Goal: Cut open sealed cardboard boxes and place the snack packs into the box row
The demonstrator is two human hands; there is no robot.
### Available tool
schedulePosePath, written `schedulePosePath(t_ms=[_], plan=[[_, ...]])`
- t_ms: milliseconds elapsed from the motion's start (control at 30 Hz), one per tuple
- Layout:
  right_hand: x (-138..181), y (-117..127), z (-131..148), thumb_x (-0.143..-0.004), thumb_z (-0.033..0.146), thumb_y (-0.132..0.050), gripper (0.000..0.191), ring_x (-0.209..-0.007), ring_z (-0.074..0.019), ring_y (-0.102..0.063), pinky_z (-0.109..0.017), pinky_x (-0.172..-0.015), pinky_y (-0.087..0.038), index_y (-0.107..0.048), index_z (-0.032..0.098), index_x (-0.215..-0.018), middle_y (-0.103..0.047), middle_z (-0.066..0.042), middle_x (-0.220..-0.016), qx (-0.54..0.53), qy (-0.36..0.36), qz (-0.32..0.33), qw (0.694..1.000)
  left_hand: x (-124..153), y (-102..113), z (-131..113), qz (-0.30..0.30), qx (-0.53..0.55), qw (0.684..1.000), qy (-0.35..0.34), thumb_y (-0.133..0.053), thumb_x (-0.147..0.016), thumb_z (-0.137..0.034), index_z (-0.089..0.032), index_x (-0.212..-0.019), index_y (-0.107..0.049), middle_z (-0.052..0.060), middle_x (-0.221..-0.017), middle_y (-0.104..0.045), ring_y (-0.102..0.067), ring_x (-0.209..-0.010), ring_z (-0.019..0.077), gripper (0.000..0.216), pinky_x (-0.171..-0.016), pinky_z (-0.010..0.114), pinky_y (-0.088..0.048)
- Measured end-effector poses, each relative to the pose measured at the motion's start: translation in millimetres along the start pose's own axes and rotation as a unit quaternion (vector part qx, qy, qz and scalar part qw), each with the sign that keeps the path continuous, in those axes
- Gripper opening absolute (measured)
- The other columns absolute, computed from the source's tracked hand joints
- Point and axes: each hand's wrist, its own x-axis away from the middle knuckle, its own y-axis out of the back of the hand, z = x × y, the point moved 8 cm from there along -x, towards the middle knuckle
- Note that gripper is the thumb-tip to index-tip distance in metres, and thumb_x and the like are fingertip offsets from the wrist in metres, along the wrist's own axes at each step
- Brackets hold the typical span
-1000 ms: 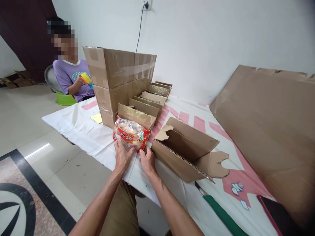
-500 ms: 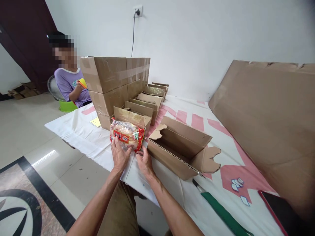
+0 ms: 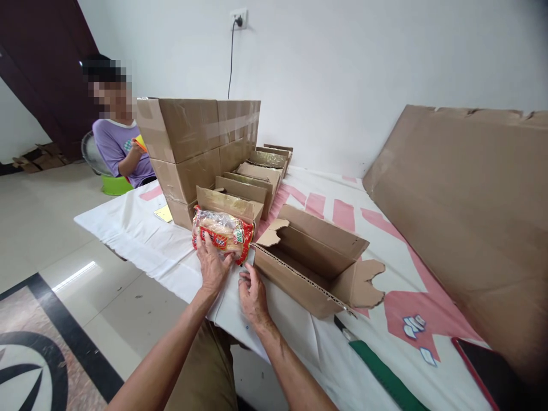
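A red and clear plastic packet of pale snacks (image 3: 222, 235) leans against the front of the nearest small cardboard box (image 3: 225, 202) on the cloth-covered table. My left hand (image 3: 213, 265) holds the packet from the near side, its fingers over the front and its thumb at the lower edge. Just below the packet's lower right corner is my right hand (image 3: 253, 294), the index finger reaching toward it and the other fingers loosely bent, with nothing in them. An open cardboard box (image 3: 295, 279) stands right of that hand, flaps spread, its visible inside bare.
Taped cartons (image 3: 192, 131) are stacked behind the packet, with a row of small open boxes (image 3: 261, 171) beside them. A green-handled knife (image 3: 385, 371), a phone (image 3: 492, 371) and a large cardboard sheet (image 3: 462, 217) are at right. A seated person (image 3: 122, 145) holds something yellow.
My right hand has drawn slightly down and away from the packet's corner. The left hand stays on the packet, which has hardly moved. The view has shifted a little.
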Motion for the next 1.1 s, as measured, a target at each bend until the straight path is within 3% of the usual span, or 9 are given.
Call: schedulePosePath(t_ms=[567, 1100], plan=[[4, 3, 1, -0.079, 0.011, -0.050, 0.052, -0.093, -0.0193, -0.073, -0.031, -0.083, -0.061, -0.065, 0.017, -0.129, -0.076, -0.011, -0.108, 0.015, 0.032, -0.036, 0.999, -4, -12, -1, 0.002, -0.028, 1.000, -0.010, -0.076, -0.078, -0.044, -0.006, -0.158, -0.021, 0.035, -0.163, -0.016, -0.011, -0.156, 0.0493, 0.105, -0.121, 0.067, -0.024], [2, -1, -4, -0.084, 0.015, -0.049, 0.048, -0.098, -0.0218, -0.073, -0.032, -0.083, -0.060, -0.062, 0.017, -0.130, -0.075, -0.013, -0.111, -0.024, -0.006, -0.009, 1.000, -24, -32, -9, 0.023, -0.023, 0.999, 0.015, -0.077, -0.075, -0.034, -0.008, -0.158, -0.021, 0.034, -0.164, -0.014, -0.014, -0.156, 0.0490, 0.103, -0.121, 0.071, -0.021]])
